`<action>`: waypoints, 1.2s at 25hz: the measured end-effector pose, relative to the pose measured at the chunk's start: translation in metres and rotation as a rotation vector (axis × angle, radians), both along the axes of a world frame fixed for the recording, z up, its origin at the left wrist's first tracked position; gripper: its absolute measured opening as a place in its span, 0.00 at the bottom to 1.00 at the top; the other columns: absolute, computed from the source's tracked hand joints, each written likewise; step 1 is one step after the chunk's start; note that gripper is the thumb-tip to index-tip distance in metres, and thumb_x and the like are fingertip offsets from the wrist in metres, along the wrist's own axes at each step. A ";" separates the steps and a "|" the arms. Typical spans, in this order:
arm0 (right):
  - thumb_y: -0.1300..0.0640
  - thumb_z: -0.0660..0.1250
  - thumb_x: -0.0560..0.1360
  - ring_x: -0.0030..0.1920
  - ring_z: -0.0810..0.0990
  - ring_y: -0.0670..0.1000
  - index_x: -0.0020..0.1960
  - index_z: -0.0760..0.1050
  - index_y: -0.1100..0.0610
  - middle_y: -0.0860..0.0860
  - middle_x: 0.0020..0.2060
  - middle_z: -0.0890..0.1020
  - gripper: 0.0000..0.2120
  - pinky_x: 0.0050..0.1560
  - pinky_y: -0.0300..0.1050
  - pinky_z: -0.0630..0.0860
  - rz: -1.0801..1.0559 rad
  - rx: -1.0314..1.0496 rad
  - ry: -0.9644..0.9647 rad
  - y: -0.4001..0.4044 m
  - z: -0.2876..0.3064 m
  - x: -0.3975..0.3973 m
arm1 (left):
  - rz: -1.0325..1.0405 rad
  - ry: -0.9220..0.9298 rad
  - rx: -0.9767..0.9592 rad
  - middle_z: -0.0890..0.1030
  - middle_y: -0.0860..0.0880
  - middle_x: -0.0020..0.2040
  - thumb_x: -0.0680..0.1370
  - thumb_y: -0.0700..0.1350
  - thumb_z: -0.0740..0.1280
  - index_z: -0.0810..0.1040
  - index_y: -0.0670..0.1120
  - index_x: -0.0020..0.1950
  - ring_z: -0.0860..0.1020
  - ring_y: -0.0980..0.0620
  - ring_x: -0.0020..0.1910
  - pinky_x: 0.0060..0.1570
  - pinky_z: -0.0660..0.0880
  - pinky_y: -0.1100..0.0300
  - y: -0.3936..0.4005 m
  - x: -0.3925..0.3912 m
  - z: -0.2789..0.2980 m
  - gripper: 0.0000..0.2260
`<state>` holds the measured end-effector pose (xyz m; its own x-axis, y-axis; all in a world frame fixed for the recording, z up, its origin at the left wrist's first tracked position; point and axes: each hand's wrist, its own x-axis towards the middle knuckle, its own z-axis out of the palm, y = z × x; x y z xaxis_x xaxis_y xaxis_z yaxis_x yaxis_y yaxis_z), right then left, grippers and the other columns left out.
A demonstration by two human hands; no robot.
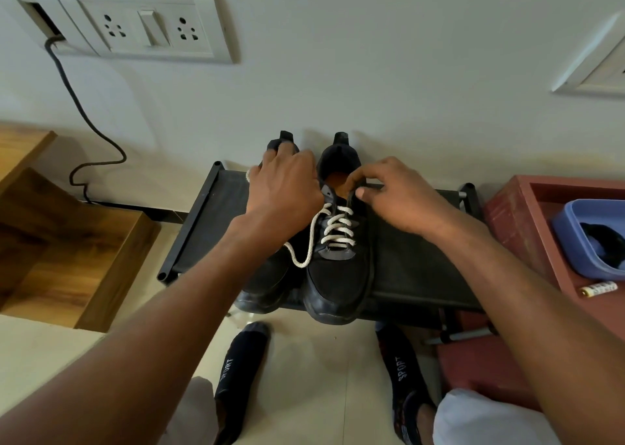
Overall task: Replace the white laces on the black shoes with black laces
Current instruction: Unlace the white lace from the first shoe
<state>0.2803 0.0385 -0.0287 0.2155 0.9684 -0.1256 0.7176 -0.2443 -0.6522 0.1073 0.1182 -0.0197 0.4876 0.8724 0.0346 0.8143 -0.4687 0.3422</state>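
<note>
Viewing from the head camera, two black lace-up shoes stand side by side, toes toward the person, on a low black fabric-topped rack (406,258) against the wall. The right-hand black shoe (340,275) carries a white woven lace (338,228) crossed through its lower eyelets, with one freed end looping out to the left over the left-hand black shoe (267,275). The right hand (399,197) has thumb and fingers curled in a pinch at the top eyelet of the right-hand shoe; whether lace or tongue is pinched cannot be told. The left hand (284,187) rests curled over the collar of the left-hand shoe; what its fingers hold cannot be told, though a bit of white lace shows beside it. A blue plastic tub (575,238) on a red tray (507,214) to the right holds something dark, possibly the black laces. Judged step: unthreading the right-hand shoe. Steady the shoe, slacken each crossing from the top downward, and draw the lace straight through the eyelets to avoid snagging the tips.
</note>
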 end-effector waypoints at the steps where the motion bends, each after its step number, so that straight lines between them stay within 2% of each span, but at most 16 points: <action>1: 0.57 0.68 0.82 0.57 0.77 0.50 0.56 0.83 0.42 0.50 0.59 0.76 0.10 0.57 0.47 0.72 -0.011 0.029 -0.037 0.000 -0.002 0.001 | -0.002 0.045 0.069 0.73 0.46 0.62 0.79 0.44 0.67 0.78 0.47 0.58 0.71 0.43 0.64 0.63 0.68 0.46 -0.002 0.001 0.002 0.08; 4: 0.60 0.67 0.83 0.56 0.77 0.49 0.51 0.84 0.44 0.47 0.57 0.76 0.12 0.57 0.48 0.75 0.028 0.066 -0.074 -0.002 -0.009 -0.007 | -0.036 0.009 0.077 0.70 0.47 0.66 0.80 0.48 0.67 0.76 0.49 0.63 0.67 0.43 0.69 0.69 0.60 0.44 -0.002 0.000 0.003 0.12; 8: 0.60 0.68 0.82 0.56 0.78 0.51 0.52 0.84 0.48 0.46 0.58 0.76 0.08 0.57 0.55 0.78 0.062 0.080 -0.170 0.000 -0.018 -0.016 | -0.084 0.027 -0.075 0.72 0.48 0.66 0.80 0.49 0.67 0.75 0.52 0.68 0.68 0.43 0.70 0.69 0.59 0.42 -0.001 0.000 -0.005 0.16; 11: 0.60 0.72 0.79 0.54 0.78 0.47 0.51 0.84 0.46 0.45 0.58 0.76 0.09 0.56 0.48 0.77 0.064 0.068 -0.114 0.001 -0.012 -0.015 | -0.070 0.028 -0.033 0.72 0.47 0.69 0.79 0.45 0.67 0.69 0.53 0.74 0.68 0.43 0.71 0.71 0.58 0.42 0.001 -0.002 -0.006 0.23; 13: 0.61 0.72 0.79 0.50 0.77 0.45 0.52 0.84 0.45 0.45 0.55 0.76 0.10 0.52 0.41 0.75 -0.018 0.165 -0.054 0.003 -0.004 -0.014 | -0.076 0.004 0.041 0.70 0.47 0.71 0.78 0.43 0.67 0.66 0.56 0.77 0.66 0.43 0.73 0.73 0.56 0.42 0.003 -0.004 -0.005 0.28; 15: 0.58 0.72 0.79 0.48 0.76 0.46 0.51 0.84 0.46 0.47 0.51 0.75 0.07 0.46 0.38 0.72 -0.120 0.229 -0.075 0.004 0.002 -0.016 | -0.166 -0.004 0.061 0.67 0.50 0.76 0.78 0.44 0.69 0.66 0.61 0.77 0.62 0.45 0.77 0.74 0.53 0.42 0.006 -0.006 -0.004 0.30; 17: 0.53 0.74 0.79 0.46 0.76 0.48 0.50 0.85 0.47 0.47 0.48 0.72 0.02 0.41 0.39 0.70 -0.099 0.179 -0.174 0.002 0.000 -0.022 | -0.297 0.073 0.036 0.63 0.53 0.80 0.77 0.51 0.73 0.69 0.64 0.75 0.58 0.48 0.80 0.76 0.49 0.39 0.009 -0.008 -0.007 0.28; 19: 0.50 0.76 0.77 0.45 0.74 0.48 0.50 0.84 0.48 0.47 0.48 0.70 0.04 0.38 0.39 0.67 -0.024 0.112 -0.266 -0.002 -0.006 -0.030 | -0.358 0.198 -0.001 0.63 0.54 0.80 0.73 0.62 0.76 0.70 0.62 0.75 0.57 0.49 0.81 0.76 0.45 0.35 0.010 -0.011 -0.013 0.32; 21: 0.49 0.76 0.77 0.44 0.73 0.48 0.51 0.84 0.47 0.46 0.49 0.69 0.05 0.38 0.39 0.66 0.006 0.089 -0.326 -0.004 -0.010 -0.035 | -0.340 0.269 0.024 0.68 0.55 0.77 0.68 0.69 0.75 0.68 0.60 0.75 0.61 0.50 0.80 0.76 0.42 0.34 0.011 -0.014 -0.018 0.38; 23: 0.50 0.75 0.78 0.44 0.74 0.49 0.50 0.85 0.46 0.46 0.49 0.70 0.02 0.40 0.43 0.69 -0.017 0.092 -0.362 -0.005 -0.007 -0.038 | -0.287 0.278 0.095 0.71 0.55 0.73 0.65 0.72 0.75 0.69 0.60 0.73 0.64 0.50 0.78 0.75 0.41 0.33 0.010 -0.014 -0.019 0.41; 26: 0.55 0.73 0.78 0.44 0.76 0.50 0.45 0.84 0.47 0.46 0.49 0.72 0.04 0.41 0.46 0.72 -0.128 0.096 -0.305 -0.006 -0.007 -0.040 | -0.200 0.332 0.105 0.72 0.51 0.73 0.64 0.75 0.72 0.65 0.59 0.78 0.65 0.46 0.77 0.75 0.40 0.30 0.002 -0.011 -0.017 0.46; 28: 0.56 0.72 0.78 0.45 0.77 0.50 0.45 0.83 0.48 0.47 0.49 0.73 0.05 0.42 0.46 0.74 -0.163 0.108 -0.246 -0.006 -0.010 -0.043 | -0.129 0.375 0.128 0.66 0.46 0.76 0.63 0.76 0.72 0.64 0.57 0.80 0.60 0.42 0.79 0.75 0.42 0.30 -0.002 -0.010 -0.018 0.50; 30: 0.54 0.73 0.79 0.47 0.79 0.51 0.50 0.83 0.47 0.47 0.50 0.73 0.02 0.44 0.48 0.75 -0.129 0.100 -0.262 -0.005 -0.013 -0.045 | -0.098 0.363 0.149 0.54 0.42 0.81 0.63 0.75 0.74 0.64 0.56 0.80 0.49 0.39 0.82 0.75 0.41 0.30 -0.001 -0.012 -0.017 0.51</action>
<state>0.2349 0.0333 -0.0417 0.3499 0.9357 0.0450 0.8319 -0.2883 -0.4742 0.0955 0.1172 -0.0363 0.5724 0.8193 -0.0328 0.8186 -0.5733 -0.0365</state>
